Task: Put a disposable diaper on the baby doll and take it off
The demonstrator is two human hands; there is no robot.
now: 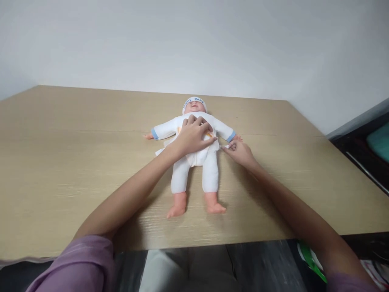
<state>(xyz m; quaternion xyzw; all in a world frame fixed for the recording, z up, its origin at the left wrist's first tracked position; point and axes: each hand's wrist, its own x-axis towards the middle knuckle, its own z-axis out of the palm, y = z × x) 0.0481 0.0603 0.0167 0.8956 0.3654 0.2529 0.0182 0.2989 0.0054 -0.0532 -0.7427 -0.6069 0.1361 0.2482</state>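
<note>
Straight ahead at twelve o'clock on the pale wooden table (91, 162), here's the doll (210, 174), flat on its back, white cap (194, 101) pointing to twelve, bare feet (215, 206) to six. A white diaper (198, 158) sits about its hips, over the suit, and the left hand (193, 136) is right on top, fingers spread and bent, thumb out toward three; whether it grips any padding, I can't tell. Over at three, the right hand (241, 154) pinches a narrow white tab (224, 146) between thumb and fingers, the strip pulled taut from the diaper's side. Between eight and nine, a white flap (159, 152) sticks out, no fingers on it.

Now the handling: the doll looks light and soft-bodied, firmer at the feet, and could well slide if tugged from one side, so a broad palm on the belly seems the steady hold. The diaper looks floppy, easily creased. That tab seems thin, the likeliest bit to tear under a jerk; best taken flat, near its end.
</note>
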